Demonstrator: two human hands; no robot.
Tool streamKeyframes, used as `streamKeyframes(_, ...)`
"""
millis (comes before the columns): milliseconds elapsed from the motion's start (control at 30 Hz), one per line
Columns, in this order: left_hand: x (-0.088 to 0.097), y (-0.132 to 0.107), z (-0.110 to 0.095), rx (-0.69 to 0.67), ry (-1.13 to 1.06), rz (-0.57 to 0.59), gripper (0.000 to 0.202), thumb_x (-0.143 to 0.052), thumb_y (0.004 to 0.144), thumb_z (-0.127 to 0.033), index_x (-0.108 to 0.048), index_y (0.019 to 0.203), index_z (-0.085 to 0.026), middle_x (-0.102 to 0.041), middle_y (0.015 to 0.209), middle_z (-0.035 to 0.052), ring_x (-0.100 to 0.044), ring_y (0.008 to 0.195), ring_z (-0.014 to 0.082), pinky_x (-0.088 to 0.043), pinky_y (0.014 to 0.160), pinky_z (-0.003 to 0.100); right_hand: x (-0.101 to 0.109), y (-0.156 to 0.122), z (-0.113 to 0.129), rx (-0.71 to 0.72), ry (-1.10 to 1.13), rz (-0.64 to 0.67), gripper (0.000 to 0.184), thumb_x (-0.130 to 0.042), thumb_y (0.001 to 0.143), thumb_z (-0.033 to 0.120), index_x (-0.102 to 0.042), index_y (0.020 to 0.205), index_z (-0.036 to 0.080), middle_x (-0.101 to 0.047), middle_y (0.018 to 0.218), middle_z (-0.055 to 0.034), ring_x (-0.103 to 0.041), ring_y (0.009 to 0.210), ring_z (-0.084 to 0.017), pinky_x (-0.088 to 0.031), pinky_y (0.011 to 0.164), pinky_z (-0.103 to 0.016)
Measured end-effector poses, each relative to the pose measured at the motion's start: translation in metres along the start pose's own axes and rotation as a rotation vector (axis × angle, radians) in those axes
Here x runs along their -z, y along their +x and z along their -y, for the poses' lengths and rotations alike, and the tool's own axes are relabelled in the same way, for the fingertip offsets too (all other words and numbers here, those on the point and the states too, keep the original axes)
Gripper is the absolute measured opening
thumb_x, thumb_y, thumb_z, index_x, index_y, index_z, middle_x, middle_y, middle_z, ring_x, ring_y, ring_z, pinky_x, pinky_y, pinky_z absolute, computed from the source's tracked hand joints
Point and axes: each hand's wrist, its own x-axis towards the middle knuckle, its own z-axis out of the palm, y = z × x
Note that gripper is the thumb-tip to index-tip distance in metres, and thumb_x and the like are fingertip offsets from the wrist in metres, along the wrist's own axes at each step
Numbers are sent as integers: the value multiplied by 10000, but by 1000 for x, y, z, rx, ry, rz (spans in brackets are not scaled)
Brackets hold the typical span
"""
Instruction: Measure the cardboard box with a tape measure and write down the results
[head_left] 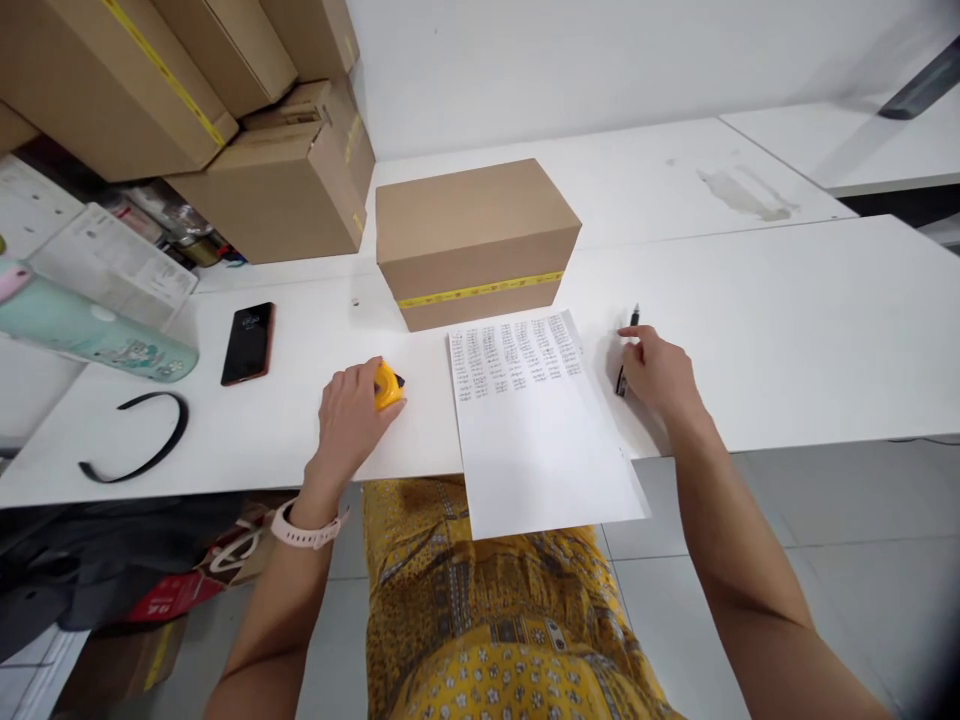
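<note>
My left hand (351, 415) is closed around a small yellow tape measure (388, 386) with a black end, resting on the white table. At the right, my right hand (660, 372) has its fingers closed on a black pen (634, 316), whose tip points away from me. Between the hands lies a white sheet of paper (536, 455), its upper part covered with rows of small handwriting. The lower edge of the sheet hangs past the table edge. Just behind the paper stands a closed cardboard box (480, 250) with a yellow tape strip along its front.
A phone (248, 343), a black headband-like curved strip (177, 432) and a mint-green bottle (97, 325) lie on the left of the table (787, 330). Stacked cardboard boxes (277, 190) fill the back left corner. A white wall (600, 60) rises behind the table.
</note>
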Motion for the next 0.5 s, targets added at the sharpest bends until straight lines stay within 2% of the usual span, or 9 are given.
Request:
streamKeyframes(67,-4,-4,-14,-114,-41,-100,462,-612,914,-350,-589,1328,-145,-661,1311,200,-585,1204,391,-439,1060,585,9,-9,-3,-49,350,-35,267,-554,857,368,-698,1057,265,-641,677,-33,-630,652,-276,-523,664,-461)
streamKeyframes(133,-10,-14,-38,-287,-187,-94,409,-564,966,-360,-608,1317,-153,-685,1301,182,-611,1192,357,-454,1062,557,21,-22,-1,-38,690,-39,262,-587,842,366,-724,1050,285,-697,782,-45,-680,748,-273,-557,720,-476)
streamKeyframes(167,-14,-20,-53,-385,-275,-25,391,-541,988,-368,-616,1315,-167,-704,1282,164,-632,1172,335,-473,1050,532,27,-29,2,-8,801,-34,253,-615,831,367,-733,1046,303,-721,848,-51,-702,829,-279,-568,768,-488)
streamKeyframes(233,-24,-29,-84,-544,-406,181,392,-523,1004,-382,-634,1315,-171,-684,1347,169,-640,1195,330,-477,1050,507,36,-43,13,59,885,-30,244,-696,803,377,-735,1042,352,-738,922,-46,-710,938,-284,-573,828,-498)
streamKeyframes(333,-40,-32,-122,-623,-449,434,558,-623,947,-466,-597,1395,-134,-490,1568,233,-594,1264,412,-484,1005,504,39,-58,32,123,858,-90,251,-820,745,426,-711,966,379,-693,817,-9,-678,801,-250,-566,730,-451)
streamKeyframes(400,-47,-24,-137,-618,-405,518,745,-708,882,-521,-531,1472,-103,-337,1651,270,-594,1242,460,-495,956,500,32,-63,43,160,876,-146,254,-829,752,512,-662,829,337,-607,677,15,-601,647,-207,-522,627,-396)
streamKeyframes(500,-46,-6,-150,-656,-244,587,890,-717,870,-577,-435,1554,-83,-200,1692,285,-651,1142,463,-519,878,479,16,-63,54,139,961,-138,452,-675,846,697,-572,701,281,-494,546,35,-482,504,-156,-458,542,-345)
